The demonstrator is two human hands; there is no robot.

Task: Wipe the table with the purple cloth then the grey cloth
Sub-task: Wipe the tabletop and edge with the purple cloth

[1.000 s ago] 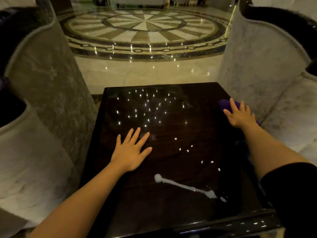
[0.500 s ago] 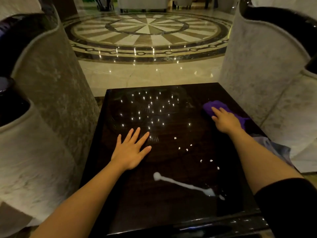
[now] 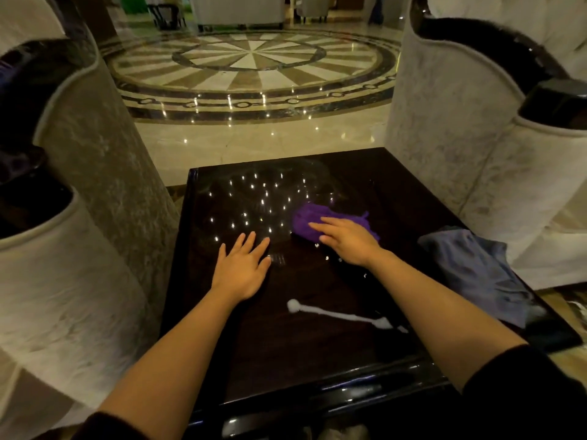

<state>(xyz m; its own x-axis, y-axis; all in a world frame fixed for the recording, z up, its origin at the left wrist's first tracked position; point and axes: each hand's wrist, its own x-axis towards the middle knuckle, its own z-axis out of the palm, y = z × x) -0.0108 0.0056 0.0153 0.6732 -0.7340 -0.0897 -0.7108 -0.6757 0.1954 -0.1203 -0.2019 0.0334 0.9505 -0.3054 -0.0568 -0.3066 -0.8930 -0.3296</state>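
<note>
A dark glossy table (image 3: pixel 397 192) fills the middle of the head view. My right hand (image 3: pixel 347 241) presses flat on the purple cloth (image 3: pixel 306 220) near the table's centre, fingers pointing left. My left hand (image 3: pixel 243 268) rests flat on the tabletop with fingers spread, just left of the cloth and holding nothing. The grey cloth (image 3: pixel 479 274) lies crumpled on the table's right edge. A white streak of spilled liquid (image 3: pixel 336 315) runs across the near part of the table, with small white specks (image 3: pixel 327 258) by my right wrist.
Pale upholstered armchairs stand close on both sides, one on the left (image 3: pixel 79 173) and one on the right (image 3: pixel 470 144). Beyond the table's far edge lies a polished marble floor with a round pattern (image 3: pixel 251 68).
My right hand has slid the purple cloth from the table's right edge leftward to the centre. The grey cloth has come into view. My left hand has stayed in place.
</note>
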